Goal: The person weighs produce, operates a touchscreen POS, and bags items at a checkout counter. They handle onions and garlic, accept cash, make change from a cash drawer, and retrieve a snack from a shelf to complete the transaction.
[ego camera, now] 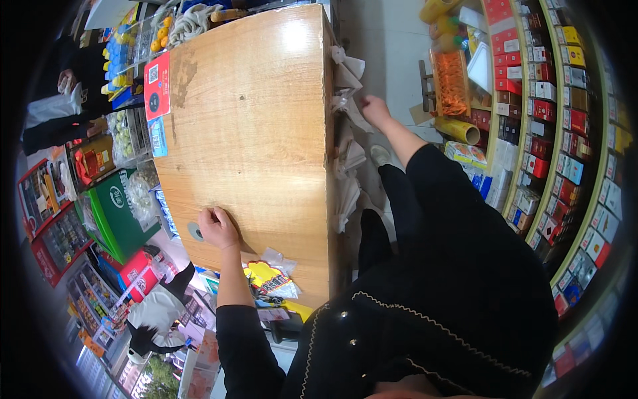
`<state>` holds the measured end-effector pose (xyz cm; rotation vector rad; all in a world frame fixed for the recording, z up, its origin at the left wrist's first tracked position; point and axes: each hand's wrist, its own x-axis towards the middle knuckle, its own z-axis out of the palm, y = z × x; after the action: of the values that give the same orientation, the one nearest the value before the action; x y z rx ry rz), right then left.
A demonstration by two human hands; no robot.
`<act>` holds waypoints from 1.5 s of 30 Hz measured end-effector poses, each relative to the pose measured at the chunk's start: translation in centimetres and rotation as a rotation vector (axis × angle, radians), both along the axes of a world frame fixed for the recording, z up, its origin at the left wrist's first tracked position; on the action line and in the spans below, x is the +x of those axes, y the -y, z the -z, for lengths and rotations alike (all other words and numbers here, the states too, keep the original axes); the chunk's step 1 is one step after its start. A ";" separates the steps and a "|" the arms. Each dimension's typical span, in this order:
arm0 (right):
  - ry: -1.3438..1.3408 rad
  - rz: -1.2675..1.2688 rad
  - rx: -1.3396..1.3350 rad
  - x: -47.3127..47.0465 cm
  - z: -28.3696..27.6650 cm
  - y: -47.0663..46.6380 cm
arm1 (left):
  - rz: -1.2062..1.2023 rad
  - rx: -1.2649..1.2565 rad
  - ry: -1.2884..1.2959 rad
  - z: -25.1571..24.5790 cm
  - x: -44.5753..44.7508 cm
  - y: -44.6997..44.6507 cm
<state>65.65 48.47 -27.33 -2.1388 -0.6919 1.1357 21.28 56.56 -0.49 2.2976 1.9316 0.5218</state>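
Observation:
My left hand point(219, 228) rests as a loose fist on the wood-grain counter point(239, 134). It lies beside a grey cable grommet point(195, 231), with nothing visible in the fingers. My right hand point(377, 112) is past the counter's edge, its fingers curled, close to white plastic bags point(349, 70) that hang in bunches down that side. Whether it grips one of them is hard to see. More bags point(348, 192) hang lower along the same side. Nearer my body, a yellow price tag point(266, 275) and a clear plastic wrapper point(279, 259) lie on the counter.
Shelves of cigarette packs point(541, 109) curve along the right. An orange crate point(449, 82) and a yellow film roll point(457, 130) are on the floor. Across the counter stand a person holding a bag point(55, 107), a green box point(119, 214) and bagged produce point(122, 132). Printed code cards point(157, 85) line the far edge.

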 end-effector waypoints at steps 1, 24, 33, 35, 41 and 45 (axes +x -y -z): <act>0.053 -0.061 0.013 -0.2 0.0 1.6 | 0.012 0.008 -0.022 0.0 -0.1 -0.1; 0.152 0.105 -0.395 11.2 -4.4 23.6 | -0.023 -0.017 -0.051 -0.6 0.4 -0.2; -0.230 0.000 -0.053 11.2 -16.2 21.0 | -0.122 -0.009 -0.126 -1.5 1.4 -0.1; -0.609 0.088 0.288 6.9 -24.0 15.8 | -0.258 -0.172 -0.003 -2.6 2.8 -0.4; -0.964 -0.261 0.515 -5.3 -40.5 10.8 | 0.109 -1.160 1.324 -6.9 11.5 8.9; -0.732 -0.598 0.481 -11.0 -40.9 10.9 | -0.020 -1.274 2.006 -8.2 13.6 13.5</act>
<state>54.61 37.53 13.62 -1.0097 -1.1222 1.7050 34.89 43.11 7.73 0.2469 0.6036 0.7052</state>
